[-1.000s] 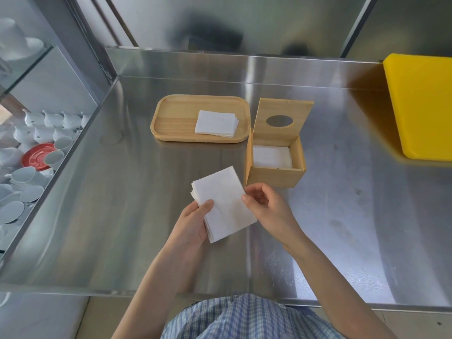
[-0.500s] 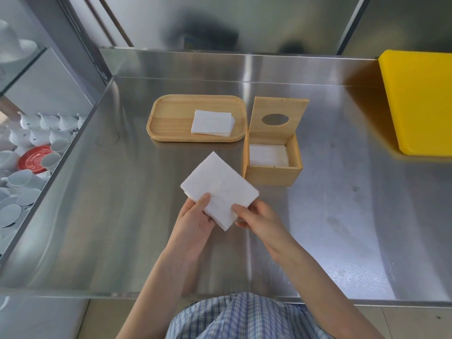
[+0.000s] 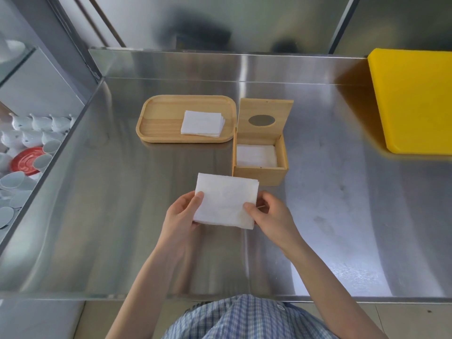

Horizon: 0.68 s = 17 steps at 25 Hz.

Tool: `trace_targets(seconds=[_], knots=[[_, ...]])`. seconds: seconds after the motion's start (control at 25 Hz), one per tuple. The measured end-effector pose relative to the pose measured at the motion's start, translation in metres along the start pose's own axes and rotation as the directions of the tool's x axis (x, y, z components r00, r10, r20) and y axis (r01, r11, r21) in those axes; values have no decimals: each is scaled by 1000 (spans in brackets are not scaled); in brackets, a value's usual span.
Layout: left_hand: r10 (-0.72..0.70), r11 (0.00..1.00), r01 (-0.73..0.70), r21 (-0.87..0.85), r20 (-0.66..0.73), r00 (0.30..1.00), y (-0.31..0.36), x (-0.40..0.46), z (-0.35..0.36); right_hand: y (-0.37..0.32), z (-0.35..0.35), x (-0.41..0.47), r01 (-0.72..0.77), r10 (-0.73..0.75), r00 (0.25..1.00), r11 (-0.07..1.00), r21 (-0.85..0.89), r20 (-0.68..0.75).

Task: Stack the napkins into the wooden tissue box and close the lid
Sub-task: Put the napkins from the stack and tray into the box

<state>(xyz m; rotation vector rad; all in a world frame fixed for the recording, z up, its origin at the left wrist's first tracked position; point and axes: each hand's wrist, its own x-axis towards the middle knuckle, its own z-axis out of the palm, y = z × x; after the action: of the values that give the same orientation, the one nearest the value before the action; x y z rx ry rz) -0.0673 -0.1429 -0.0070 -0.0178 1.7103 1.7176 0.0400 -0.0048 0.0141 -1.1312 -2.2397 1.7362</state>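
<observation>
A small stack of white napkins [image 3: 226, 199] is held above the steel counter, squared to me. My left hand [image 3: 182, 215] grips its left edge and my right hand [image 3: 270, 216] grips its right edge. Just beyond it stands the wooden tissue box [image 3: 259, 176], its lid [image 3: 265, 118] with an oval hole tipped up at the back. White napkins [image 3: 256, 155] lie inside the box. Left of the box, a wooden tray [image 3: 161, 118] carries another pile of napkins [image 3: 202, 123].
A yellow cutting board [image 3: 415, 101] lies at the far right of the steel counter [image 3: 110, 204]. Below the counter's left edge sit white cups [image 3: 31, 133] and a red saucer [image 3: 25, 160]. A steel backsplash rises behind the tray and box.
The held napkin stack has been turned from a diagonal, diamond-like pose to square with the counter. My hands have shifted onto its left and right edges.
</observation>
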Motion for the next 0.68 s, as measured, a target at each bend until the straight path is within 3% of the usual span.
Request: trace_targets(seconds=[0.44,0.68], knots=[[59,981,-53,184,-26,998,3,19,38,14,-35,21,33,-47,991,994,-107,-124],[115,947,-103,304,-21,993,30,49,62,-5,-59,53,108,-157,941,979,-172,-299]])
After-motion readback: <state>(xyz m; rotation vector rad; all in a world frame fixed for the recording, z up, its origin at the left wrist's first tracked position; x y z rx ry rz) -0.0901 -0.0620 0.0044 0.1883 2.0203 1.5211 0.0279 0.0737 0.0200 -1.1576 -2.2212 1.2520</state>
